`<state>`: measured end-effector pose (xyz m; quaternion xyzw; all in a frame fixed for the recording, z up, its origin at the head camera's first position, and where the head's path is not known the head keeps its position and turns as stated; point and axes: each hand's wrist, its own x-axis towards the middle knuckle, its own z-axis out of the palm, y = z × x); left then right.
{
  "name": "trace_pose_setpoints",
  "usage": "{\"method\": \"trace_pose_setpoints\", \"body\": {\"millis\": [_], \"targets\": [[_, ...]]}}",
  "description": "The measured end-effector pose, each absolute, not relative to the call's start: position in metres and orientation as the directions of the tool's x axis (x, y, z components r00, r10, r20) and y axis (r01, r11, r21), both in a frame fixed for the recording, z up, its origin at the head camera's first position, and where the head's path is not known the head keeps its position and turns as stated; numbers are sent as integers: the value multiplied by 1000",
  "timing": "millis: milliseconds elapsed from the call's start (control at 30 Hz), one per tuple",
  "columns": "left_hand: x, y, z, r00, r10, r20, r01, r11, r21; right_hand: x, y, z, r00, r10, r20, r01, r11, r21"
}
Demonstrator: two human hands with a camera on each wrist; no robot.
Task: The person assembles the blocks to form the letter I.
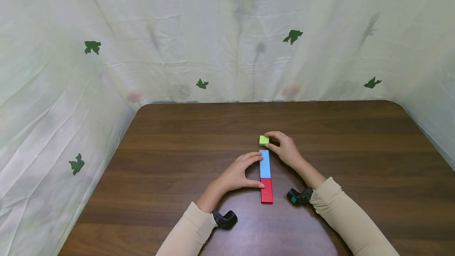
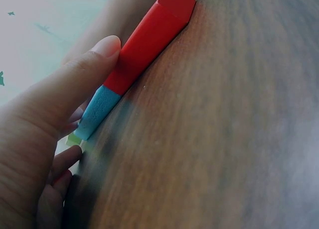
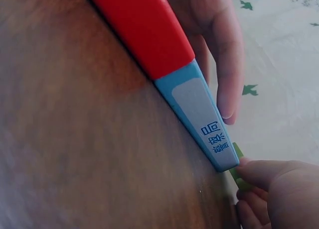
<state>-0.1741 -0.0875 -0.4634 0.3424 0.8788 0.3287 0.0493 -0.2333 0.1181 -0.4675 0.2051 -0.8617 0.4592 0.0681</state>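
A red block (image 1: pixel 266 191) and a light blue block (image 1: pixel 264 164) lie end to end in a line on the brown table (image 1: pixel 177 149). My left hand (image 1: pixel 256 170) rests against their left side, thumb at the red block (image 2: pixel 149 37) and fingertips at the far end of the blue block (image 2: pixel 97 109). Just beyond the blue block sits a small green block (image 1: pixel 263 140), a narrow gap apart. My right hand (image 1: pixel 270 140) pinches it from the right. In the right wrist view the green block (image 3: pixel 238 162) shows only as a sliver behind the labelled blue block (image 3: pixel 199 109).
A pale cloth with green leaf prints (image 1: pixel 227 42) hangs behind and beside the table. The table's left edge (image 1: pixel 106 169) runs diagonally and its far right corner (image 1: pixel 401 106) is rounded. Black wrist cameras (image 1: pixel 225 219) sit below my sleeves.
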Motion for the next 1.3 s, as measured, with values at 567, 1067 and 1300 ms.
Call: {"method": "trace_pose_setpoints", "body": {"millis": [567,1067,1300], "targets": [[-175,-87,-463,-761,635,135,568,550,613,-234,118,-467,-910,-292,293,-408,511,-756],[-175,-87,-463,-759,637,134,567,547,616,-234,119,-469,-919,-304,250,-378,502,-778],[-175,-87,-464,-756,640,139,573,543,614,-235,119,-470,-912,-317,259,-392,493,-777]]}}
